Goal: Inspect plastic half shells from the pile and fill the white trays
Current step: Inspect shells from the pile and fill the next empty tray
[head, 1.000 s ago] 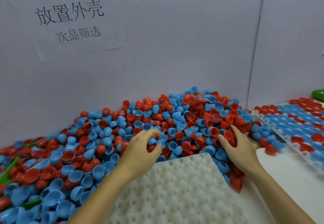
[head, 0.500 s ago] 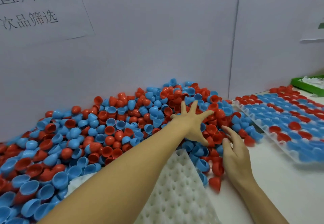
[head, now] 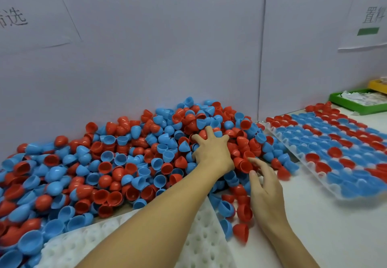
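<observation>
Left hand (head: 213,150) lies spread, fingers dug into the far pile of red & blue half shells (head: 117,163), prob. to rake some toward the near empty white tray (head: 201,244) (right hand (head: 266,192) relaxed, fingertips on shells at pile's edge, gripping nothing).

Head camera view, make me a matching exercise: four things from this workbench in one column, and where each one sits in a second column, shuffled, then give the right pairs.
Things:
1. left hand
2. filled tray
3. empty white tray
4. green bin

Places:
A. far right, against the wall
B. nearest the camera, partly under the left forearm
C. right of the pile of shells, covered in red and blue shells
D. spread on top of the pile

Pairs: 1-D, 2-C, 3-B, 4-A
</observation>
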Demonstrator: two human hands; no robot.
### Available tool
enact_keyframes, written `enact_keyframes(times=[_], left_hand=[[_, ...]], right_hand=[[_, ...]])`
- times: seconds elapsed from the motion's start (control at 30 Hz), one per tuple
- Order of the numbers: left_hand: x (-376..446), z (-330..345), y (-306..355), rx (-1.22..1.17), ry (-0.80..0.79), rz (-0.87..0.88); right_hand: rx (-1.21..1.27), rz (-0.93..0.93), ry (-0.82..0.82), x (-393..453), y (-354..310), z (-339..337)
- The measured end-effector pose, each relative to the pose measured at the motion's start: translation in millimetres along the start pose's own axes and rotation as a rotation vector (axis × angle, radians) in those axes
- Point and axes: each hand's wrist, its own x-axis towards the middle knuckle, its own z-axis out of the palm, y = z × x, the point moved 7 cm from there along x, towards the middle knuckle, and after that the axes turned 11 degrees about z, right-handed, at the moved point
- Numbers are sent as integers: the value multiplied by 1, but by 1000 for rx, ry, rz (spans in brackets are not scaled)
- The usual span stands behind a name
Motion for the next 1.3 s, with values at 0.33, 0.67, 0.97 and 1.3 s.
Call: enact_keyframes(times=[0.33,0.67,0.97,1.3], left_hand=[[-2,-11,-23,-194,232,-1],[-19,-56,-61,-993,381,53],[-103,-85,-137,-1395,557,-86],[-249,-70,-240,-1163,843,-265]], right_hand=[[49,-7,-19,0,2,1],[50,14,-36,0,5,5],[29,6,-43,-1,3,5],[-292,-77,123,-16,-23,2]])
